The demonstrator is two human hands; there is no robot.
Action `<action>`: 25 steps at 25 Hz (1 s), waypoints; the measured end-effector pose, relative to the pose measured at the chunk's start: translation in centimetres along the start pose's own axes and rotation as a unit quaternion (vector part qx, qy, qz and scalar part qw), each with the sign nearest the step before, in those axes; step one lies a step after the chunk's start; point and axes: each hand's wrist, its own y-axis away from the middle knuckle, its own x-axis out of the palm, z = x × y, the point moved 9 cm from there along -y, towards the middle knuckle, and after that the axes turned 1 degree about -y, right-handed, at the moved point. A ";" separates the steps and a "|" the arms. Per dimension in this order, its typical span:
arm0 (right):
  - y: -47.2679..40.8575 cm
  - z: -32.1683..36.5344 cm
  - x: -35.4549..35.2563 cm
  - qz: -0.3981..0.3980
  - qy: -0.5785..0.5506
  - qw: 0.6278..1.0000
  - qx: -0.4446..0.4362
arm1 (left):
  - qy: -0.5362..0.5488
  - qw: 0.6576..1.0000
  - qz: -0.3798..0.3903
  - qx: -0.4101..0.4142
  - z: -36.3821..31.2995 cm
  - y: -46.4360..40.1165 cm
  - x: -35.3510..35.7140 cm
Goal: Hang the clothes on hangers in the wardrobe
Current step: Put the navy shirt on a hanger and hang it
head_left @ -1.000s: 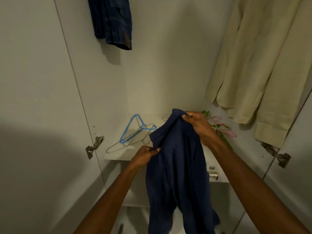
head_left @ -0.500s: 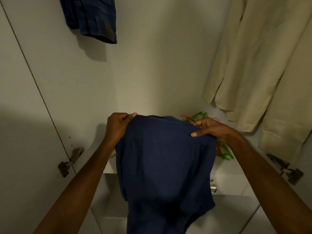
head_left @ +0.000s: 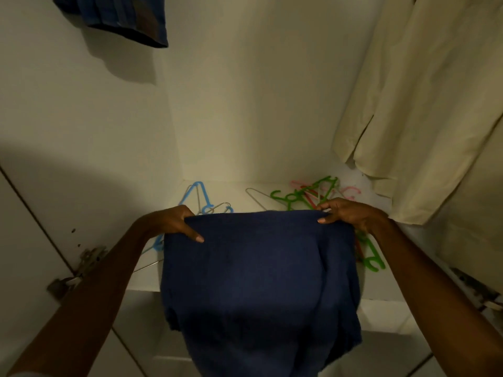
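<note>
several hangers [head_left: 302, 197], perhaps tangled, on the wardrobe shelf [head_left: 239, 194] behind both hands [head_left: 174, 220] gripping a navy garment [head_left: 255, 281]

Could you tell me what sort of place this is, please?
Most likely the inside of a white bedroom wardrobe: cream garments hang at the right, loose plastic hangers lie on a shelf, and door hinges show at the side.

the navy garment [head_left: 253, 281] hides part of the blue hanger [head_left: 200, 190]; its hem leaves frame.
</note>
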 end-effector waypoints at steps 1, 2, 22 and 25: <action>-0.2 0.2 -0.5 -0.036 0.029 0.999 -0.014 | 0.002 1.000 0.010 0.002 0.7 0.1 0.1; -0.3 0.2 -1.0 -0.069 0.045 0.996 -0.027 | 0.004 1.000 0.010 0.004 1.3 0.3 0.0; 7.7 11.4 -4.3 -0.440 -0.228 0.837 -0.231 | 0.001 0.785 -0.591 0.186 -5.8 11.5 -11.3; 7.3 11.5 -3.8 -0.416 -0.273 0.838 -0.226 | -0.121 0.809 -0.571 0.074 -4.4 8.9 -11.4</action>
